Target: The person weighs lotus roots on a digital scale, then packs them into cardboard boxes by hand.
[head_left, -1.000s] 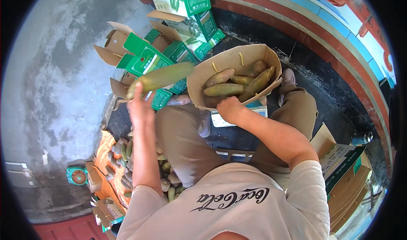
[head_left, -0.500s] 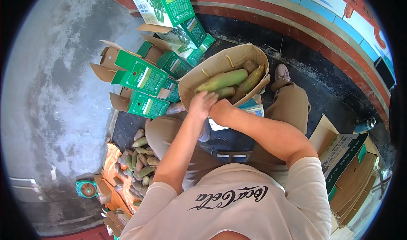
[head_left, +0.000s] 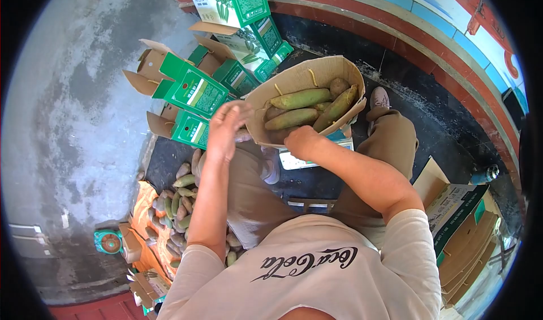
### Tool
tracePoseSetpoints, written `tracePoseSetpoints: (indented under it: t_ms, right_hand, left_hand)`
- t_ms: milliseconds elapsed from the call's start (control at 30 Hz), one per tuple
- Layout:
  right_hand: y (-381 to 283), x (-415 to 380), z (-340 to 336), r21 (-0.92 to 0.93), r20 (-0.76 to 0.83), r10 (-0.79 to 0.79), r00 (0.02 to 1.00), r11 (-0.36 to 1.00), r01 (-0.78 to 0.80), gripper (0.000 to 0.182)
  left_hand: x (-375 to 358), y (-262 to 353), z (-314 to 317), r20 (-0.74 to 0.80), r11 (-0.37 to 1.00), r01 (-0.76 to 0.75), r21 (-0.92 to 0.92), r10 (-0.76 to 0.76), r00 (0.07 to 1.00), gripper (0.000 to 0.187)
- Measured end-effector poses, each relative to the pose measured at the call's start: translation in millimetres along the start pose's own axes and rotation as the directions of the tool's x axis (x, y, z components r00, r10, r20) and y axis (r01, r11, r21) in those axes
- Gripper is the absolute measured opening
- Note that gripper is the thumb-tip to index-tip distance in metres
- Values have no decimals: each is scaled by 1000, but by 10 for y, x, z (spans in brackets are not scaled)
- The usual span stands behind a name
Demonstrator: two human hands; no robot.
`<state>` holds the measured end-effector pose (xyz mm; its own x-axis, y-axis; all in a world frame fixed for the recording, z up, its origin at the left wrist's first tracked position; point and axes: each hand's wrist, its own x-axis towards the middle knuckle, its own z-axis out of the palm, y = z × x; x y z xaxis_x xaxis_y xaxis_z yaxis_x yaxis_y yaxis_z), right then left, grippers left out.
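An open cardboard box stands between my legs, on what looks like a scale with a white front. Several long green radishes lie inside it, one with a browner skin along the right. My right hand is closed on the box's near edge, its fingertips hidden over the rim. At the box's left side my left hand is raised and holds nothing, its fingers apart and slightly blurred.
Green printed cartons with open flaps stand to the left, others stacked behind. A heap of radishes lies on an orange sheet by my left leg. Flattened cardboard leans at the right, near a bottle.
My left hand has let go of a green radish and moved left out of the box. That radish now lies among the others. My right hand stays at the near rim.
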<state>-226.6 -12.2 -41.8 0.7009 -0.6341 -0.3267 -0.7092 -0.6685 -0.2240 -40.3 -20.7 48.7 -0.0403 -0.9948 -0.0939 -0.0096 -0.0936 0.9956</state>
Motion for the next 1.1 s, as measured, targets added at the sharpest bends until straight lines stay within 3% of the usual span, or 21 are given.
tracePoseSetpoints:
  t_ms: [167,300,433,667,767,867,967,1100]
  right_hand:
    - [268,-100,-214,83,-115,119,986,990,-110,27]
    - [542,-218,-385,117,-221,224,949,972,-202,27]
    - [849,-302,-445,79,-267,295,917,955,-285,24]
    - [1554,-175,-185,-105,-75,447,891,885,-453,24]
    - [1575,-221,-203,-136,128,484,866,873,-468,29]
    - [1632,-88,-56,-268,63,499,865,843,-467,35]
    - [1567,-60,-112,-270,136,505,853,847,-458,33]
    - [1622,-49,-14,-355,-62,531,845,779,-516,27]
  left_hand:
    - [85,-47,-408,-197,995,-86,-46,75,977,26]
    - [117,-127,-520,-244,955,-19,-296,-57,968,31]
    - [144,-118,-541,-249,956,-21,-294,-56,967,33]
    - [79,-115,-495,-197,960,6,-279,-63,978,32]
    - [69,-100,-483,-164,966,16,-259,-60,985,30]
    - [55,-84,-469,-158,964,31,-265,-75,985,29]
    - [52,-74,-487,-134,962,43,-270,-82,988,29]
    - [35,-62,-529,-132,970,36,-241,-70,989,28]
